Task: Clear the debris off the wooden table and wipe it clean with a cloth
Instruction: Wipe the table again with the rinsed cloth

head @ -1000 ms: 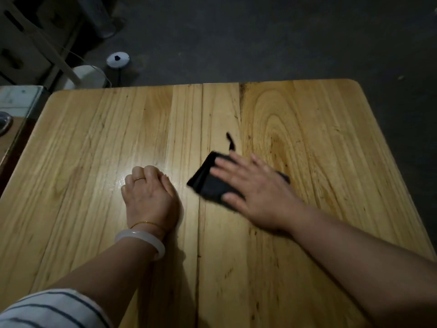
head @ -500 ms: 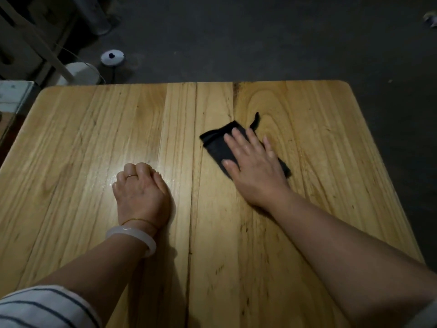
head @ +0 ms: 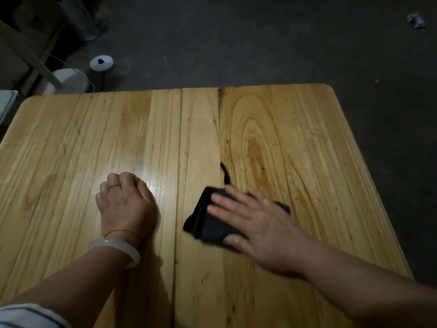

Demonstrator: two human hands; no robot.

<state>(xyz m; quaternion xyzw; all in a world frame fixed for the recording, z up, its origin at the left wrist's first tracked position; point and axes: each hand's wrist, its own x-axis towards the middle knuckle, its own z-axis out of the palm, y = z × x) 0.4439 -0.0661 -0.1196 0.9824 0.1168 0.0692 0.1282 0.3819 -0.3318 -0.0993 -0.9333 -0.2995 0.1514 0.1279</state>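
A dark folded cloth (head: 208, 221) lies on the wooden table (head: 295, 138) right of its middle, with a thin strip of fabric trailing toward the far edge. My right hand (head: 255, 223) lies flat on the cloth, fingers straight and spread, pressing it against the wood. My left hand (head: 125, 204) rests on the table to the left, fingers curled under into a loose fist that holds nothing; it wears a ring, a thin chain and a pale bangle. No debris shows on the tabletop.
Dark floor surrounds the table on the far and right sides. A small round white object (head: 101, 62) and a white bucket (head: 68, 81) stand on the floor past the far left corner. A small spool (head: 416, 21) lies on the floor far right.
My right hand has slid the cloth back toward me and a little left, after pushing it away half a second earlier. My left hand has stayed in place.
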